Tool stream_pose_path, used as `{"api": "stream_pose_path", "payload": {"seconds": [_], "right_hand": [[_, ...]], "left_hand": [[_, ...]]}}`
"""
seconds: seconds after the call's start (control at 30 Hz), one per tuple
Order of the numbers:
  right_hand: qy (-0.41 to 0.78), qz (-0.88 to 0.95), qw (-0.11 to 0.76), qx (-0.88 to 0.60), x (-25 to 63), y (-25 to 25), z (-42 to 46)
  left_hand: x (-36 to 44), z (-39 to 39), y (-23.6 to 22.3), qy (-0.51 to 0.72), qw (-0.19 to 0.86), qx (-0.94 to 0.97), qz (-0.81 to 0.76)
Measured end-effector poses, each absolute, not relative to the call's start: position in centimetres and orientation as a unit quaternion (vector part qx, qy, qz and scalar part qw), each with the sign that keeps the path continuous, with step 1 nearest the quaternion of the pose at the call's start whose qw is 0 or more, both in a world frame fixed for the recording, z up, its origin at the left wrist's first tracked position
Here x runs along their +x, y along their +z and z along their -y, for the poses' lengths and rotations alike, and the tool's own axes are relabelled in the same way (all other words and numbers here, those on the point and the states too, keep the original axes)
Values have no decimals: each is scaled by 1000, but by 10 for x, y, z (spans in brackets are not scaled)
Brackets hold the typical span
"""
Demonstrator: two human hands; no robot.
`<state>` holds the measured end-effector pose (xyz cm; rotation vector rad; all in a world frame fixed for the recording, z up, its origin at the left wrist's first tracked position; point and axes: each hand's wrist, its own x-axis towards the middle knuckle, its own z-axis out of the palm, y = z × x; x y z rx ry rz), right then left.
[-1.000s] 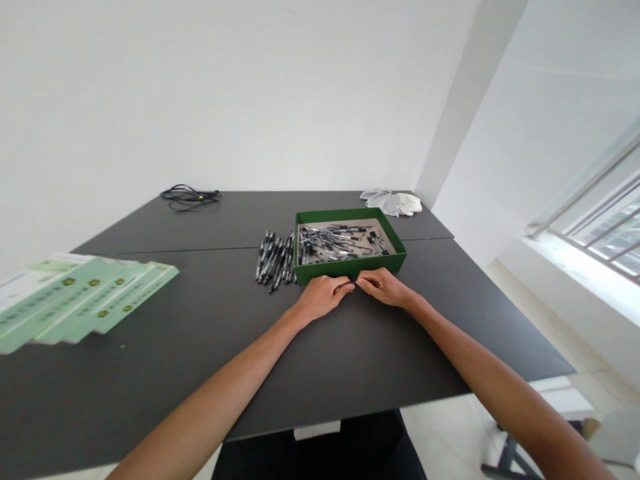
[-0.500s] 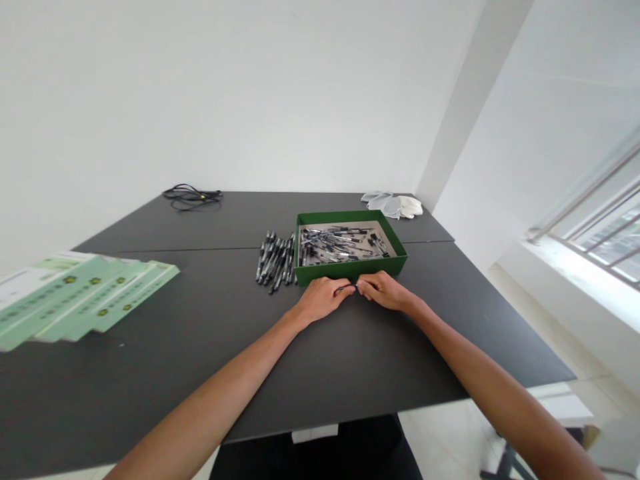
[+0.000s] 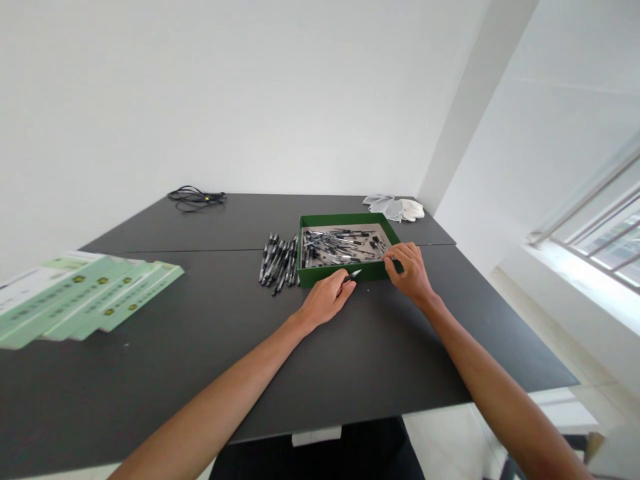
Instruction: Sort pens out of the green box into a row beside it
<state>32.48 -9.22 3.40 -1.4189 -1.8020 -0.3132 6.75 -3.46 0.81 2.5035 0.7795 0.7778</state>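
A green tray (image 3: pixel 335 273) full of black-and-silver pens stands on the black table (image 3: pixel 210 313). Just in front of it, my left hand (image 3: pixel 326 299) is closed on a black pen (image 3: pixel 353 274) whose tip points up and to the right. My right hand (image 3: pixel 410 270) hovers at the tray's near right corner, fingers curled over the rim, and I cannot see anything in it. A row of pens (image 3: pixel 277 260) lies on the table against the tray's left side.
Green-and-white booklets (image 3: pixel 85 297) fan out at the table's left edge. A black cable (image 3: pixel 195 197) lies at the far left, white gloves (image 3: pixel 397 207) at the far right corner. A window is on the right.
My hands were joined over one pen in front of the tray. They have come apart: the left keeps the pen, the right has moved up to the tray's right corner.
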Motion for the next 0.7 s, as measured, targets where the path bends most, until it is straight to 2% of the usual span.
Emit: {"api": "stream_pose_path", "payload": {"seconds": [0.2,0.7], "right_hand": [[-86,758,307,-569,326,25,86],[-112,734,288,-605,327,22,80]], "left_hand": [[73,43,11,336,214,868,-296],[70,37,9,268,184,906,-272]]}}
